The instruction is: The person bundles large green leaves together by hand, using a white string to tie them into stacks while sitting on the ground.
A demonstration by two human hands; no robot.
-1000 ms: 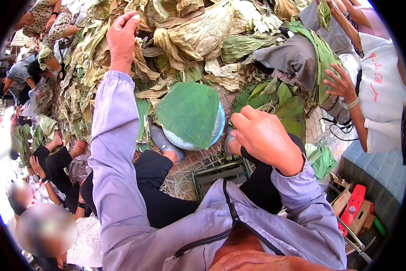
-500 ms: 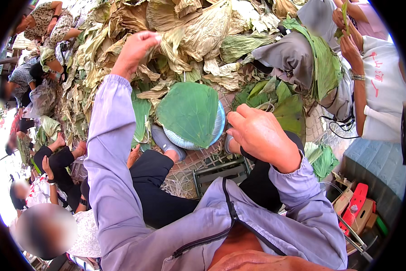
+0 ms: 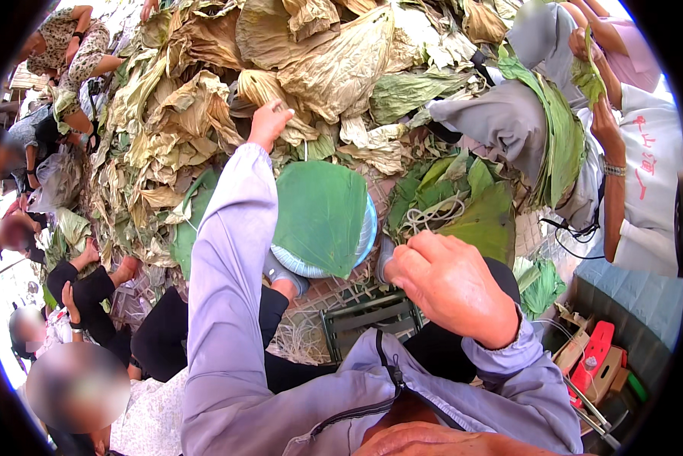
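My left hand (image 3: 271, 123) is closed in a pinch above a round green leaf (image 3: 319, 216), near the dried leaves, with a small white bit at its fingertips that I cannot make out. That leaf lies over a pale blue, shallow round item (image 3: 368, 235) between my feet. My right hand (image 3: 452, 285) is closed, fingers curled, lower right of the leaf; what it holds, if anything, is hidden. Behind it lie more green leaves (image 3: 482, 220) with pale string (image 3: 433, 211) on them. Another green leaf (image 3: 189, 235) is partly behind my left sleeve.
A big heap of dried leaves (image 3: 334, 53) fills the back. Several people work at the left (image 3: 83, 304). A co-worker (image 3: 645, 197) at the right holds a leaf (image 3: 588, 76). A green metal frame (image 3: 364, 319) is below me; cardboard and red items (image 3: 591, 357) lie lower right.
My left hand has come down and to the right. My right hand appears lower in the picture, as the view has shifted slightly. The right co-worker's hands have moved from spread to holding a leaf.
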